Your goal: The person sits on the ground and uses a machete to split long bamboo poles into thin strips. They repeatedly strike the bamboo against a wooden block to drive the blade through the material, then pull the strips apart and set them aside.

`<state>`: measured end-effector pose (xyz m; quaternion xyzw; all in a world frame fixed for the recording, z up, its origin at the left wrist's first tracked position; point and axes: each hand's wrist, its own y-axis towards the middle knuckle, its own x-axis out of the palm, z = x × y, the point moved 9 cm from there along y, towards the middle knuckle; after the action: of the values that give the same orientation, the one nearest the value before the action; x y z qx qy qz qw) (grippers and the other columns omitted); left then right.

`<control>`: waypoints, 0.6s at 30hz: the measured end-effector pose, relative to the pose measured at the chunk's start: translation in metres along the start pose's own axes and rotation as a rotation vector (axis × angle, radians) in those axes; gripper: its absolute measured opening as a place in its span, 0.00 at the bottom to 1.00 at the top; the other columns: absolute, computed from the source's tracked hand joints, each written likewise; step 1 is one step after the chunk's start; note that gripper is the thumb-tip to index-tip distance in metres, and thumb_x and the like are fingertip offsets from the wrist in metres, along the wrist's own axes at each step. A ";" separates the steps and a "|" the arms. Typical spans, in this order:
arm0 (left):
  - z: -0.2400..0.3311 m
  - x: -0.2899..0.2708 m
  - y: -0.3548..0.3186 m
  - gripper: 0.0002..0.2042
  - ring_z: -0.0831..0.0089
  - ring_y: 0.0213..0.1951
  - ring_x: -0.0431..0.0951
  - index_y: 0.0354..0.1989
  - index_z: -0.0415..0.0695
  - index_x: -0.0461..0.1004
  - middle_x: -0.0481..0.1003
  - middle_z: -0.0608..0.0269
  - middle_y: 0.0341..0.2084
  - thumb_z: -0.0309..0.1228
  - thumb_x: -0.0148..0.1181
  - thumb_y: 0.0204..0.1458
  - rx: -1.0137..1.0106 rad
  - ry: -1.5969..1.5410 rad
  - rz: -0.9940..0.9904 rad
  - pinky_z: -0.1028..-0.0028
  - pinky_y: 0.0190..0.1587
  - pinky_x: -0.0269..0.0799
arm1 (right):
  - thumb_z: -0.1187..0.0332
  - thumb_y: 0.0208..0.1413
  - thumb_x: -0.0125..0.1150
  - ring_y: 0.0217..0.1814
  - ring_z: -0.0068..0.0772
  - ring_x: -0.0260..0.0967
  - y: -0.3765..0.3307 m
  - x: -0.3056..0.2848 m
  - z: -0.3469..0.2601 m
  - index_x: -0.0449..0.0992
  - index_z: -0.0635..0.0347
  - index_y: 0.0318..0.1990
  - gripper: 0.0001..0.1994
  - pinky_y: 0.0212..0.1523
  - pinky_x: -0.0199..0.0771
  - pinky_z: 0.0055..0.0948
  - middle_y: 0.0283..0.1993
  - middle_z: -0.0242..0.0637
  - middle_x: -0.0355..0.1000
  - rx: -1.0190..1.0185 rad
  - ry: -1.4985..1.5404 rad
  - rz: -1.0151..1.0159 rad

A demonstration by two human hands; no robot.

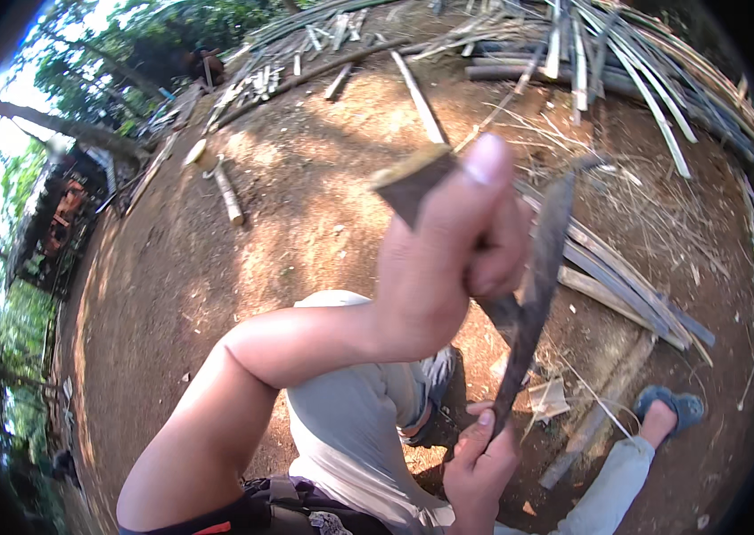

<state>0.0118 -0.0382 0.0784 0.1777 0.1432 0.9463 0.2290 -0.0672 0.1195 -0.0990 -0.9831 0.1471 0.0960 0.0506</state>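
Dark metal forms the long blade of a machete (535, 299), tip up, its lower end in the right hand (481, 468), whose fingers are curled closed around it; the handle itself is hidden. The left hand (448, 236) is a tight fist, thumb along the top, clamped on a split bamboo piece (417, 185) held above the middle of the dirt ground (306, 214), well short of the far edge where bamboo poles (528, 73) lie. The blade appears just beside the left knuckles, though depth is hard to judge, so a slip or twist of the piece could bring metal onto those fingers. The right thumb sits close to the blade's base, risking a nick if the grip slides. A swing carried too low could reach the trousered left knee (328, 406).
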 end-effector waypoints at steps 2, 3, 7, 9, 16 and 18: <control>0.003 0.003 0.008 0.34 0.76 0.13 0.47 0.09 0.47 0.54 0.53 0.69 0.08 0.56 0.28 0.66 -0.034 0.105 0.055 0.73 0.19 0.48 | 0.64 0.70 0.41 0.15 0.13 0.48 0.002 0.010 0.047 0.68 0.62 0.39 0.12 0.17 0.47 0.21 0.16 0.21 0.51 0.142 0.118 0.033; 0.003 0.001 0.006 0.34 0.76 0.12 0.48 0.09 0.47 0.54 0.53 0.69 0.08 0.56 0.28 0.66 -0.035 0.080 0.038 0.73 0.19 0.48 | 0.64 0.70 0.42 0.15 0.13 0.48 -0.003 0.009 0.056 0.68 0.62 0.39 0.12 0.17 0.47 0.21 0.16 0.21 0.51 0.222 0.185 0.017; 0.003 0.007 0.008 0.34 0.76 0.13 0.49 0.09 0.47 0.54 0.53 0.69 0.08 0.55 0.28 0.66 -0.027 0.064 -0.033 0.73 0.20 0.48 | 0.63 0.70 0.43 0.15 0.13 0.50 -0.003 -0.003 0.039 0.68 0.62 0.39 0.12 0.16 0.49 0.20 0.16 0.21 0.52 0.086 -0.001 0.053; 0.003 0.004 0.001 0.34 0.76 0.13 0.49 0.09 0.47 0.55 0.53 0.69 0.09 0.55 0.27 0.66 -0.018 0.073 -0.058 0.73 0.20 0.48 | 0.68 0.67 0.46 0.17 0.24 0.60 -0.005 -0.004 0.013 0.69 0.64 0.38 0.09 0.21 0.58 0.28 0.17 0.31 0.59 0.044 0.010 0.010; 0.001 0.018 0.000 0.33 0.78 0.13 0.46 0.11 0.48 0.55 0.53 0.71 0.11 0.54 0.23 0.67 0.051 -0.066 -0.238 0.74 0.20 0.47 | 0.66 0.66 0.49 0.28 0.58 0.73 0.019 -0.009 0.078 0.72 0.63 0.41 0.09 0.30 0.71 0.46 0.25 0.48 0.73 0.128 -0.186 0.073; 0.001 0.016 0.004 0.32 0.78 0.13 0.44 0.11 0.49 0.55 0.51 0.71 0.11 0.53 0.25 0.67 0.059 -0.048 -0.160 0.74 0.20 0.45 | 0.66 0.65 0.51 0.30 0.59 0.74 0.017 -0.014 0.067 0.73 0.63 0.41 0.09 0.31 0.71 0.47 0.27 0.51 0.73 0.103 -0.187 0.053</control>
<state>-0.0024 -0.0334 0.0845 0.1951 0.1793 0.9158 0.3018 -0.0974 0.1159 -0.1630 -0.9618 0.1727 0.1808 0.1118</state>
